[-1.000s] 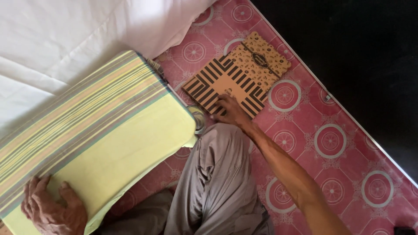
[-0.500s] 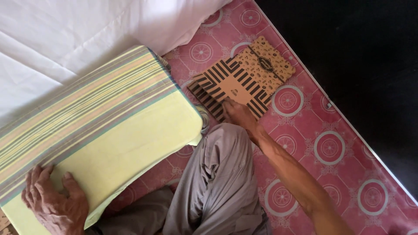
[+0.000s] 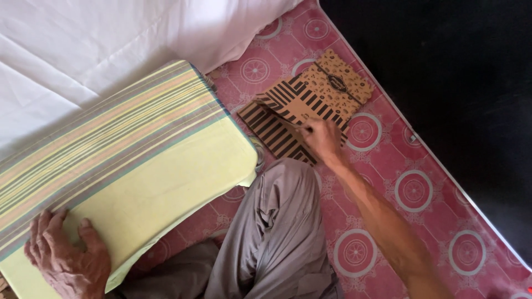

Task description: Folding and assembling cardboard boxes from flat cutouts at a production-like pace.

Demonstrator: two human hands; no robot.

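Note:
My left hand point(image 3: 65, 256) lies flat, fingers spread, on the near end of a folded yellow cloth with green, pink and grey stripes point(image 3: 127, 160). My right hand point(image 3: 321, 139) reaches forward and pinches the edge of a brown striped paper packet point(image 3: 282, 119), lifting its flap. A second brown packet with a speckled print point(image 3: 338, 83) lies just beyond it, partly under the striped one. My bent knee in grey trousers point(image 3: 277, 221) sits between the two arms.
A pink mattress with round patterns point(image 3: 413, 191) lies under everything. A white sheet point(image 3: 83, 44) covers the upper left. Dark floor point(image 3: 454, 83) begins past the mattress edge on the right.
My right hand has moved onto the striped packet and raised its edge. The view has shifted slightly; my left hand stays on the cloth.

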